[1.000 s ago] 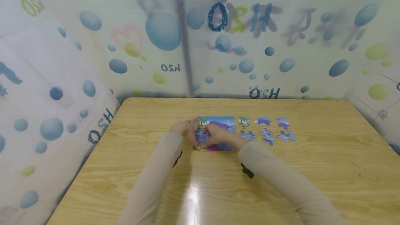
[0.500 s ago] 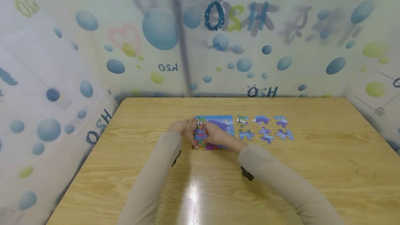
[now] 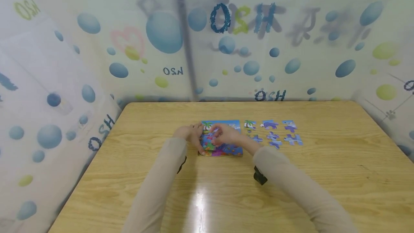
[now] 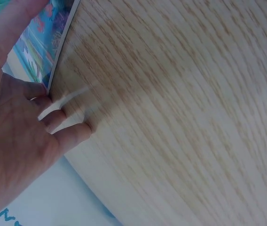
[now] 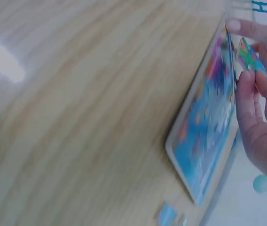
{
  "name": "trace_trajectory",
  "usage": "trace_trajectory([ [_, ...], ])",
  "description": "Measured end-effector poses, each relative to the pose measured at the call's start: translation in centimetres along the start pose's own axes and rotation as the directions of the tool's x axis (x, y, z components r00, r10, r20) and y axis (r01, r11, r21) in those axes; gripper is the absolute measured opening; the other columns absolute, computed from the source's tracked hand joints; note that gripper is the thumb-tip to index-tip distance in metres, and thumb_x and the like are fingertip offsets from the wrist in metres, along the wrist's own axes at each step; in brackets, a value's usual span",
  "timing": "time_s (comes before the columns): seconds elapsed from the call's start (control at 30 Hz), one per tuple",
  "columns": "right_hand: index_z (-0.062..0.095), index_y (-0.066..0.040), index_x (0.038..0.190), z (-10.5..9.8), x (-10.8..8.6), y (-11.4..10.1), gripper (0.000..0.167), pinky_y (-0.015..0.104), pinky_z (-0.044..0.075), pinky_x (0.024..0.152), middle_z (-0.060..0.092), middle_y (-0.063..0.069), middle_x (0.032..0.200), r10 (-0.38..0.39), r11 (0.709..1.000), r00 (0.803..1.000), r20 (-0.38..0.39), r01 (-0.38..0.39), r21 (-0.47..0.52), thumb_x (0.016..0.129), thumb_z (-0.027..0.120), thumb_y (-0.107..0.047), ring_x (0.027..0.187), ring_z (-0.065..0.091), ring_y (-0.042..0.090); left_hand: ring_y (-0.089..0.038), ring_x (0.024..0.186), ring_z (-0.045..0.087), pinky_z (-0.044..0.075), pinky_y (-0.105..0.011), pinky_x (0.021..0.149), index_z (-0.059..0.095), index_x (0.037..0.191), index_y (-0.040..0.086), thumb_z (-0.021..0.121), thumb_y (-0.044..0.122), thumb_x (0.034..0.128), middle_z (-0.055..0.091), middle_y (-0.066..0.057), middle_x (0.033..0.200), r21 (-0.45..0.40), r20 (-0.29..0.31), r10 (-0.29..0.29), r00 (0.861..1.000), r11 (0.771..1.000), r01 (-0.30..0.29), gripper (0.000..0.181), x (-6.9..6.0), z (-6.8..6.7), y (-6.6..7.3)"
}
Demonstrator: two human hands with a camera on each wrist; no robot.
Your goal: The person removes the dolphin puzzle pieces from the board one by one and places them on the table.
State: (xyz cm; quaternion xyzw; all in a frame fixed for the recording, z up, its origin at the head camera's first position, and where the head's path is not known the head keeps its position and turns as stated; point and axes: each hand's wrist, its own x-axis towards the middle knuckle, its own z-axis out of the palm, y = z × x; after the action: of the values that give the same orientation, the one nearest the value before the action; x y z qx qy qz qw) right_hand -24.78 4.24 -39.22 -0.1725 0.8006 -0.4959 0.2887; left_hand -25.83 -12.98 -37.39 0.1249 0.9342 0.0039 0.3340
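A jigsaw puzzle board [image 3: 233, 150] with a bright sea picture lies flat on the table. My left hand [image 3: 193, 135] holds its left side, thumb at the near corner and fingers at the far corner. In the left wrist view, the index fingertip touches the board's corner and the other fingertips rest on the wood. Over the board's left part, my right hand [image 3: 228, 135] pinches a jigsaw piece [image 5: 249, 56] between thumb and fingers. This piece, green and blue with some red, is tilted and raised off the board. The right hand covers part of the picture.
Right of the board lie several loose pieces in two rows, among them a palm tree piece [image 3: 249, 124], a purple dolphin piece [image 3: 270, 124] and a blue-purple piece [image 3: 293, 139]. A patterned curtain [image 3: 226, 64] borders the wooden table [image 3: 226, 197] behind.
My right hand has shifted slightly right and up, with the green and blue jigsaw piece now showing lifted in its fingers. My left hand stays at the board's left side.
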Motion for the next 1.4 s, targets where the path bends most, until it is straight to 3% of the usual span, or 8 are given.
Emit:
trace_trajectory([
  [0.3,0.045,0.000,0.117,-2.6,-1.3,0.8,0.034,0.034,0.056,0.076,0.057,0.012,0.095,0.042,0.999,0.999,0.026,-0.042,0.025,0.086,0.059,0.000,0.076,0.064,0.016,-0.029,0.143,0.001,0.012,-0.045,0.116,-0.001,0.148,0.009,0.072,0.055,0.0688,-0.004,-0.008,0.155,-0.015,0.002,0.007,1.000,1.000,-0.007,0.117,-0.1,-0.1,0.1],
  [0.67,0.042,0.000,0.118,-5.7,-3.9,2.3,0.034,0.038,0.055,0.078,0.059,0.008,0.087,0.069,0.998,0.994,0.089,-0.069,-0.002,0.087,0.058,-0.003,0.072,0.063,0.015,-0.031,0.143,-0.003,0.009,-0.047,0.116,-0.003,0.147,0.007,0.072,0.050,0.0716,-0.009,-0.009,0.155,-0.033,0.022,0.034,0.999,0.999,-0.033,0.115,-0.1,-0.2,0.1],
  [0.87,0.039,0.005,0.117,-7.1,-5.5,3.2,0.035,0.038,0.054,0.080,0.060,0.008,0.085,0.081,0.996,0.990,0.116,-0.078,-0.033,0.088,0.057,-0.003,0.073,0.064,0.013,-0.031,0.143,-0.002,0.010,-0.048,0.115,-0.001,0.147,0.006,0.073,0.048,0.0718,-0.008,-0.009,0.155,-0.046,0.013,0.039,0.999,0.998,-0.038,0.114,-0.2,-0.1,0.1],
  [1.17,0.043,0.005,0.112,-8.6,-7.6,5.4,0.030,0.030,0.057,0.071,0.063,0.008,0.083,0.173,0.984,0.978,0.114,-0.166,-0.069,0.087,0.058,-0.002,0.069,0.065,0.012,-0.030,0.143,-0.002,0.011,-0.048,0.115,-0.001,0.147,0.006,0.072,0.048,0.0722,-0.007,-0.010,0.155,-0.037,0.009,0.037,0.999,0.999,-0.036,0.113,-0.3,-0.2,0.2],
  [1.4,0.045,0.006,0.109,-8.7,-8.5,6.6,0.027,0.026,0.056,0.065,0.064,0.006,0.078,0.212,0.977,0.963,0.165,-0.204,-0.062,0.086,0.059,0.001,0.066,0.065,0.011,-0.032,0.142,-0.001,0.010,-0.048,0.115,-0.002,0.147,0.005,0.071,0.048,0.0733,-0.008,-0.011,0.155,-0.023,0.013,0.051,0.999,0.998,-0.050,0.112,-0.2,-0.1,0.2],
])
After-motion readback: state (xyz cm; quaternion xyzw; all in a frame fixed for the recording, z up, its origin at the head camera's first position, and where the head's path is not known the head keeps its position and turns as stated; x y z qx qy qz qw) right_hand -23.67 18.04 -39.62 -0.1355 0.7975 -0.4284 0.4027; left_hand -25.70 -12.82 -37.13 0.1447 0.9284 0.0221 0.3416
